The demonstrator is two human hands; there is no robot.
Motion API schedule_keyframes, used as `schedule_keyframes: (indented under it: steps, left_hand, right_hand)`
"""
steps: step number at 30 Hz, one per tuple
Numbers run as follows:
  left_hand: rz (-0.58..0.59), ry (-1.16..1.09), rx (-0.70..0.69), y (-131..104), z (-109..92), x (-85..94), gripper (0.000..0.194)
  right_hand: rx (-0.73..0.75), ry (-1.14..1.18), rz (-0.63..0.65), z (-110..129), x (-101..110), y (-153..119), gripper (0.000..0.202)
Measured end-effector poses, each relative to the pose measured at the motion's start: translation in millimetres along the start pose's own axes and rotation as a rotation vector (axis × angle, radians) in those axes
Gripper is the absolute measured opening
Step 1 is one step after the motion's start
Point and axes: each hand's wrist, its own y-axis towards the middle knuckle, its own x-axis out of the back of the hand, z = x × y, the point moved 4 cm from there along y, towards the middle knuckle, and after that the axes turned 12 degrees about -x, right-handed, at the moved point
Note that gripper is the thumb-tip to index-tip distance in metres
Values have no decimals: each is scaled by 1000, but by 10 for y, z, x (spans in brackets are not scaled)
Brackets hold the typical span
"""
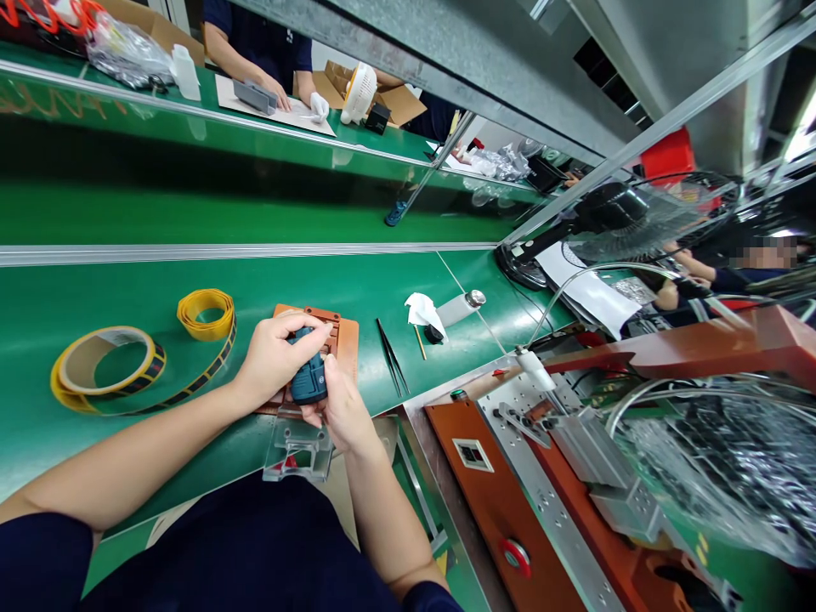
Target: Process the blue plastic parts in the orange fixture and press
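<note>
A small dark blue rounded casing [309, 380] is between my two hands, over a brown fixture block [348, 340]. My left hand [271, 357] grips it from the left, thumb and fingers closed about its top. My right hand [348, 412] holds its right lower side, with the thumb raised against the casing and fingers curled beneath. What the fingertips press on is too small to tell. Below the casing, a clear plastic piece [299, 450] juts over the table's front edge. Black tweezers [392, 357] lie to the right of the block.
Left lie a roll of yellow tape [64, 378] and a smaller yellow coil [207, 314] with dark labels. A white cloth [421, 309], stick [420, 342] and bottle [459, 308] lie right. An orange-brown machine [490, 493] flanks the bench; a fan [612, 212] stands behind. Co-workers sit opposite.
</note>
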Motion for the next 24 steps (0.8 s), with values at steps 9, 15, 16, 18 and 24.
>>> schedule_keyframes:
  steps: [9, 15, 16, 18, 24]
  left_hand:
    - [102, 101, 5, 45, -10, -2, 25]
    - [159, 137, 29, 33, 16, -18, 27]
    - [172, 137, 34, 34, 21, -21, 27]
    - [186, 130, 48, 37, 35, -22, 27]
    - [220, 51, 75, 66, 56, -28, 28]
  right_hand:
    - [94, -177, 36, 83, -75, -101, 57]
    - [121, -273, 68, 69, -63, -132, 45]
    - [126, -276, 74, 60, -61, -134, 42]
    - [127, -270, 80, 45, -64, -142, 36]
    - [55, -173, 95, 26, -112, -186, 35]
